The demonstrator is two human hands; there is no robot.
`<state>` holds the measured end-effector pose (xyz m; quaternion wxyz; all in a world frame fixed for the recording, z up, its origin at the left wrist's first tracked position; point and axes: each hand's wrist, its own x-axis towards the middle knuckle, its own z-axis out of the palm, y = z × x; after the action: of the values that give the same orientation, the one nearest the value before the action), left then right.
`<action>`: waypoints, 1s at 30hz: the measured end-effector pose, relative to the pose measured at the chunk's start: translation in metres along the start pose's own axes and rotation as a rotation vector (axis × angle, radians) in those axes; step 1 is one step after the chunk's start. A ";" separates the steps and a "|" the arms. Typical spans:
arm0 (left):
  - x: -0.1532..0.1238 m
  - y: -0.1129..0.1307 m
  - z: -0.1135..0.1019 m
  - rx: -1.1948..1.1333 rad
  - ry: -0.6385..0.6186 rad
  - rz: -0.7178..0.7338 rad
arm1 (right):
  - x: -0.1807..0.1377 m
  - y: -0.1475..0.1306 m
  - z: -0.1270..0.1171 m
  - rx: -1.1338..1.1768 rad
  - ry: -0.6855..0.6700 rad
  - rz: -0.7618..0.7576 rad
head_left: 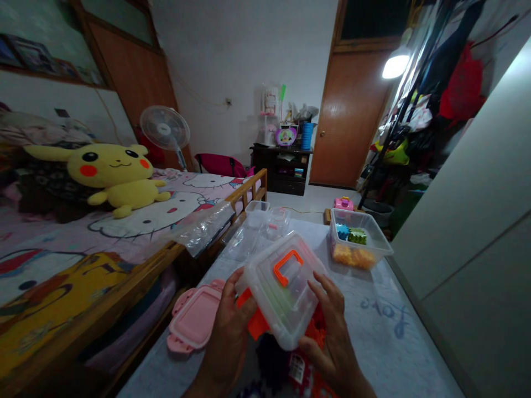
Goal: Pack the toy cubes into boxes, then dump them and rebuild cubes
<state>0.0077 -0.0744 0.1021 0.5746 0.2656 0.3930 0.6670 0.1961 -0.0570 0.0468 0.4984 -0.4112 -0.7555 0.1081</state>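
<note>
A clear plastic storage box (274, 309) with an orange handle (287, 267) on its lid is tilted between my two hands. My left hand (234, 318) grips its left side, thumb near an orange side latch (256, 320). On the opposite side, my right hand (327, 326) has its thumb at the near corner and its fingers along the right edge. Something pale green shows dimly through the box. Left of my left hand lies a pink lid (194, 318) with side clips. Red and dark items below the box are partly hidden by it and my hands.
On the cloth-covered table (373, 348), an open clear bin (360, 243) at right holds blue, green and orange pieces. Clear containers (274, 221) stand at the far left end. A bed with a wooden rail (166, 260) borders the left, a white cabinet (468, 232) the right.
</note>
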 end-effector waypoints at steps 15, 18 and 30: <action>0.002 -0.017 -0.003 0.131 0.085 0.070 | -0.009 -0.011 0.015 0.010 0.023 -0.106; 0.005 -0.015 -0.009 0.115 0.054 0.086 | -0.011 -0.009 0.009 0.047 0.059 -0.025; 0.016 -0.004 -0.033 0.052 0.131 0.175 | 0.011 0.031 -0.019 0.306 0.682 0.747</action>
<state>-0.0197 -0.0657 0.0793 0.4804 0.2693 0.4221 0.7201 0.2265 -0.0336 0.0454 0.6978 -0.5868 -0.3279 0.2476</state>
